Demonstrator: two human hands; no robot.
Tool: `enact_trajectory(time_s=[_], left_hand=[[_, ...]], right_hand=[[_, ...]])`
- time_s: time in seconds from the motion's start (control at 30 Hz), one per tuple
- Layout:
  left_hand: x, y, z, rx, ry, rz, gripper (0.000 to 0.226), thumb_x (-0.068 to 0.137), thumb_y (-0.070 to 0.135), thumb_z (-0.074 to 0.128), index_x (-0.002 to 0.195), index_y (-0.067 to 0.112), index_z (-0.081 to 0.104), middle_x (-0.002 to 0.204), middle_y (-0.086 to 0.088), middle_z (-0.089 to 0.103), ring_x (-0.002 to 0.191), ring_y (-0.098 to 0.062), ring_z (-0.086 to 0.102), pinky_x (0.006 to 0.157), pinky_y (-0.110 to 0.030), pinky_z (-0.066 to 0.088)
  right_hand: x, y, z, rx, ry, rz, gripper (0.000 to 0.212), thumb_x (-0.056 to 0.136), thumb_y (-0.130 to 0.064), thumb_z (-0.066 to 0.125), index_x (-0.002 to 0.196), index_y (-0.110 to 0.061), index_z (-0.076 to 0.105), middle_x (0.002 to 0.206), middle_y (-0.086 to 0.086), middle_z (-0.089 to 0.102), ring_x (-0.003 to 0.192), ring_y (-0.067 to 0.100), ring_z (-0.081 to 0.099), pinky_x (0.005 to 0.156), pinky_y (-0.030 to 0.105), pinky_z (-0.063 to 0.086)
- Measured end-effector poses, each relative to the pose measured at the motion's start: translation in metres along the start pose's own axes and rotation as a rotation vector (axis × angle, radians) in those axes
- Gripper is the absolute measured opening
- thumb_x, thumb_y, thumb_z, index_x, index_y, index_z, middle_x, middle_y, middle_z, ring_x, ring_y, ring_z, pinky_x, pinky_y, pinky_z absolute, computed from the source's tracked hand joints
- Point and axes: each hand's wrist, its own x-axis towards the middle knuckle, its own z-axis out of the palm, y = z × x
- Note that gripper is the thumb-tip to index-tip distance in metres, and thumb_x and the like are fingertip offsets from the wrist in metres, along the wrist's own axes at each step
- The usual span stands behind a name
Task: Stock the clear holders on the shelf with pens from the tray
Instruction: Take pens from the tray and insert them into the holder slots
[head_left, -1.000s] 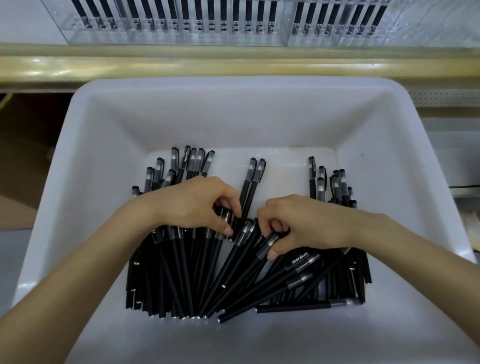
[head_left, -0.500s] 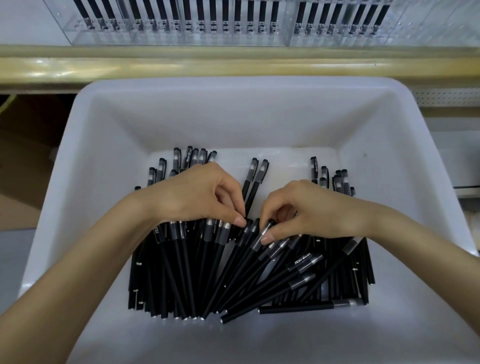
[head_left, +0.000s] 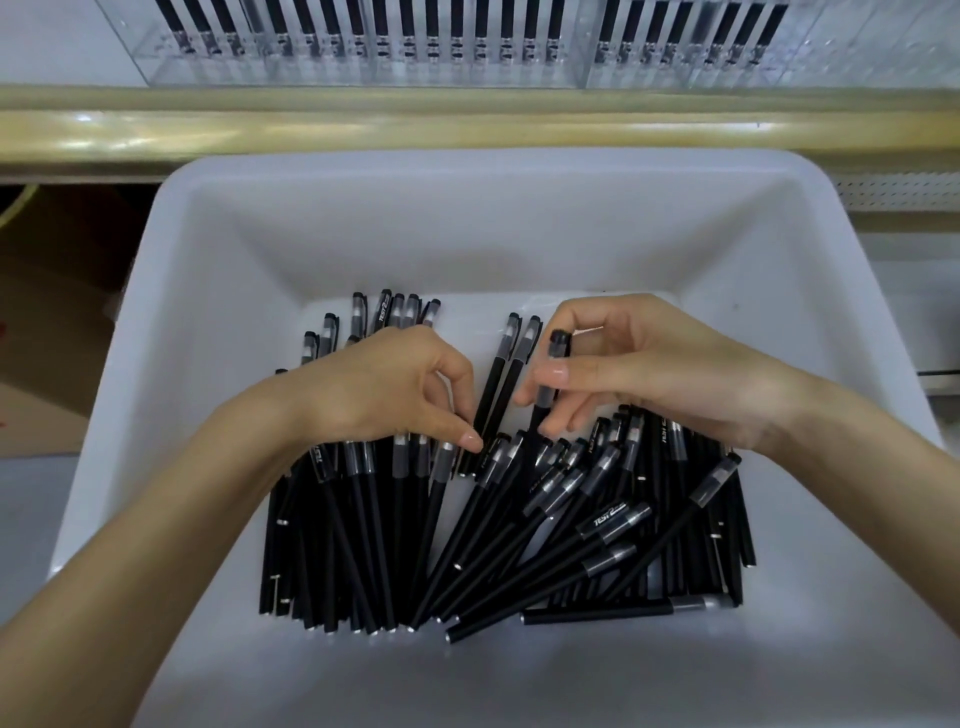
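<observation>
Our left hand (head_left: 395, 395) curls its fingers down on the pile of pens (head_left: 519, 525) in the white tray (head_left: 208, 260), and we cannot tell if it grips any, while our right hand (head_left: 670, 374) has just pinched one pen (head_left: 546, 397) and tipped it up, ready to go over the gold shelf edge (head_left: 467, 127) into the clear holders (head_left: 363, 57).

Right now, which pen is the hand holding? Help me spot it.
Look in the big white tray, at the pile of black pens. Above its middle, the right hand pinches one pen. Only that pen is raised off the pile, its capped end poking up out of the grip.
</observation>
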Motion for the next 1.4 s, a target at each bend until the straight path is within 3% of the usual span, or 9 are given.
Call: enact_trajectory(time_s=[0.13,0.3,0.6,0.73,0.9,1.03,1.2,1.3,1.4], left_hand=[[0.000,0.000,-0.002,-0.038,-0.053,-0.019,0.017,0.072,0.024,0.081,0.085,0.019,0.070,0.063,0.005,0.069,0.058,-0.003,0.060,0.058,-0.010,0.043],[-0.001,0.004,-0.004,-0.157,-0.081,-0.012,0.011,0.073,0.016,0.080,0.080,0.015,0.072,0.063,0.000,0.070,0.056,-0.004,0.059,0.057,-0.009,0.042],[0.003,0.024,-0.022,-0.555,0.305,0.057,0.020,0.065,0.023,0.073,0.082,0.013,0.076,0.085,-0.006,0.076,0.085,-0.011,0.071,0.072,-0.010,0.051],[0.011,0.059,-0.043,-0.508,0.360,0.186,0.038,0.054,0.046,0.082,0.085,0.025,0.078,0.088,-0.004,0.076,0.084,-0.011,0.071,0.067,-0.015,0.054],[0.033,0.129,-0.074,-0.547,0.463,0.366,0.026,0.062,0.019,0.072,0.086,0.011,0.076,0.085,-0.007,0.076,0.080,-0.018,0.073,0.063,-0.016,0.055],[0.053,0.172,-0.092,-0.542,0.506,0.429,0.028,0.059,0.022,0.073,0.086,0.015,0.077,0.090,-0.003,0.076,0.086,-0.015,0.071,0.074,-0.022,0.057],[0.082,0.195,-0.102,-0.563,0.529,0.400,0.017,0.067,0.022,0.076,0.081,0.013,0.077,0.095,-0.004,0.075,0.095,-0.016,0.070,0.087,-0.029,0.051],[0.096,0.199,-0.105,-0.598,0.551,0.366,0.011,0.075,0.022,0.073,0.072,0.012,0.076,0.093,-0.004,0.075,0.093,-0.014,0.070,0.082,-0.024,0.052],[0.105,0.201,-0.106,-0.603,0.575,0.353,0.014,0.084,0.022,0.067,0.082,0.008,0.070,0.092,-0.002,0.076,0.087,-0.014,0.072,0.082,-0.027,0.052]], right_hand=[[0.000,0.002,-0.002,-0.005,0.004,0.008,0.033,0.078,-0.026,0.065,0.097,-0.001,0.056,0.094,0.012,0.073,0.077,0.028,0.072,0.068,0.025,0.056],[-0.003,0.004,-0.004,0.074,0.013,-0.021,0.024,0.077,-0.012,0.065,0.099,-0.002,0.063,0.097,0.016,0.071,0.075,0.020,0.070,0.068,0.021,0.056],[-0.020,-0.028,-0.046,0.264,0.072,-0.168,0.026,0.072,-0.005,0.062,0.098,-0.002,0.067,0.094,0.017,0.072,0.075,0.018,0.072,0.065,0.018,0.056],[-0.031,-0.056,-0.079,0.065,0.223,-0.322,0.026,0.068,-0.020,0.068,0.092,-0.009,0.070,0.089,0.012,0.074,0.064,0.015,0.069,0.060,0.020,0.055],[-0.046,-0.095,-0.152,0.008,0.622,-0.526,0.035,0.064,-0.029,0.071,0.089,-0.004,0.067,0.087,0.007,0.075,0.071,0.014,0.068,0.061,0.021,0.052],[-0.054,-0.116,-0.211,-0.012,0.863,-0.624,0.029,0.070,-0.026,0.071,0.089,-0.003,0.067,0.091,0.005,0.075,0.082,0.019,0.071,0.070,0.024,0.056],[-0.043,-0.114,-0.256,-0.057,0.963,-0.615,0.016,0.083,-0.008,0.069,0.096,0.001,0.068,0.077,0.007,0.074,0.073,0.016,0.071,0.072,0.023,0.057],[-0.031,-0.111,-0.264,-0.123,0.961,-0.595,0.020,0.084,-0.004,0.069,0.099,0.008,0.066,0.081,0.013,0.072,0.070,0.012,0.070,0.070,0.020,0.057],[-0.023,-0.116,-0.270,-0.143,0.962,-0.606,0.022,0.084,-0.005,0.069,0.100,0.010,0.066,0.086,0.020,0.071,0.071,0.014,0.069,0.070,0.021,0.057]])
